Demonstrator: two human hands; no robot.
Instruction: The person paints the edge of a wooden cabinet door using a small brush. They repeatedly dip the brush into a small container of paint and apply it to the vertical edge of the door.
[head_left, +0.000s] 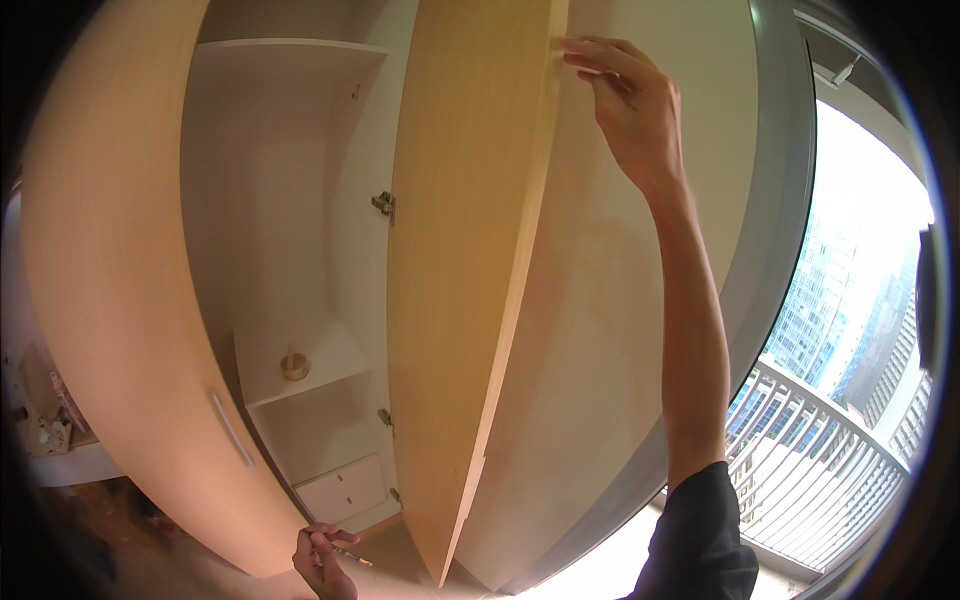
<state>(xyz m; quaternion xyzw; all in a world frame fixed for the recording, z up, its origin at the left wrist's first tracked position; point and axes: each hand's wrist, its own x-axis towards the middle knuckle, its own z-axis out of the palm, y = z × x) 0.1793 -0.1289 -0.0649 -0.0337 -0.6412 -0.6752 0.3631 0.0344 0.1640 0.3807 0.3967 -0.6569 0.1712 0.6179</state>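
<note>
At the top, my right hand (637, 90) is raised with its fingertips at the edge of an open light-wood cabinet door (469, 225). The fingertips are blurred, so I cannot tell whether they grip that edge or only touch it. Low in the view, my left hand (322, 559) holds a thin pen-like tool (354, 556), whose tip points right and down. Inside the cabinet, a round gold-coloured container (295, 367) with a short upright piece sits on a white shelf (259, 390). Metal hinges (384, 203) join the door to the cabinet side.
A second wood door (127, 262) with a metal bar handle (232, 427) stands at left. White drawers (345, 487) lie low in the cabinet. On the right is a balcony with a white railing (817, 472). Assorted items (56, 412) rest on a white ledge at far left.
</note>
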